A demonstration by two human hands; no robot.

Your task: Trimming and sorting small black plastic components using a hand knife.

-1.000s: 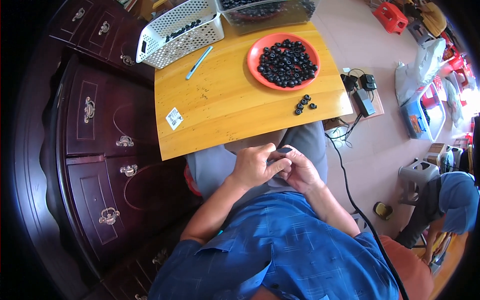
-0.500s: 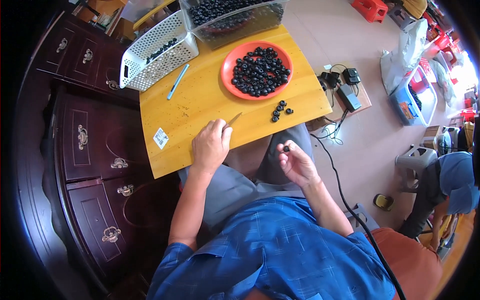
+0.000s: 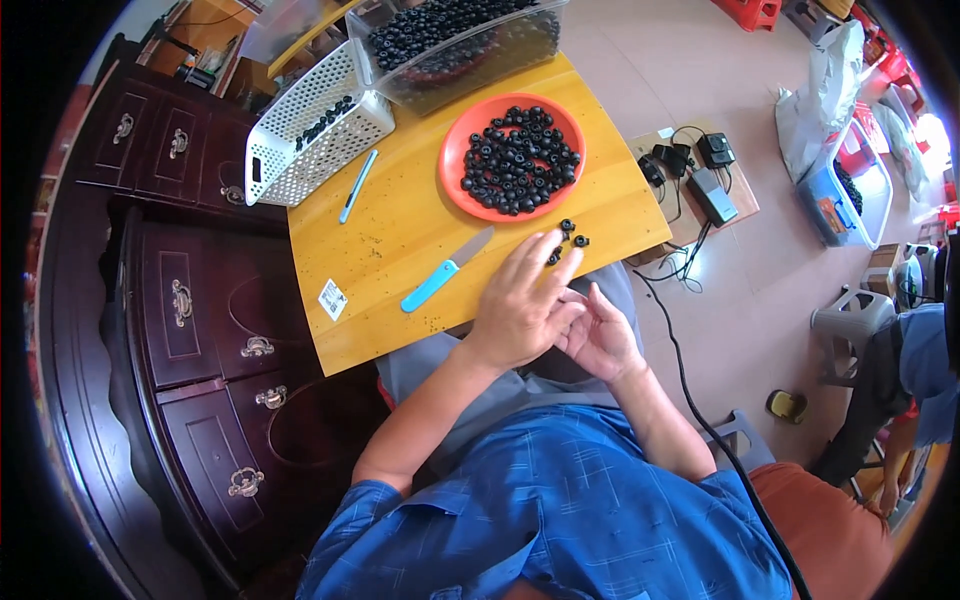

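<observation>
A dark wooden cabinet [image 3: 180, 300] runs along the left of a yellow wooden table [image 3: 420, 225]. At the table's far end stands a clear plastic bin [image 3: 480, 75] filled with small round black pieces [image 3: 440, 35]; just beside it, a white perforated basket [image 3: 340, 140] contains a few more. A red plate [image 3: 450, 150] to the right of the tabletop's middle bears a broad heap of them. The left hand [image 3: 515, 315] extends over the near edge, its fingers spread and released, the tips near the loose pieces. The right hand [image 3: 608, 345] is palm up above the lap, thumb apart; the left thumb partly covers its fingers, so I cannot tell whether it grips anything small. A blue-handled knife [image 3: 448, 270] lies left of the left hand, blade toward the plate. Beyond it rests a slim light-blue pen-like tool [image 3: 358, 187], and nearer the left edge a white label [image 3: 332, 299]. A few loose black pieces [image 3: 581, 241] sit between plate and near edge.
</observation>
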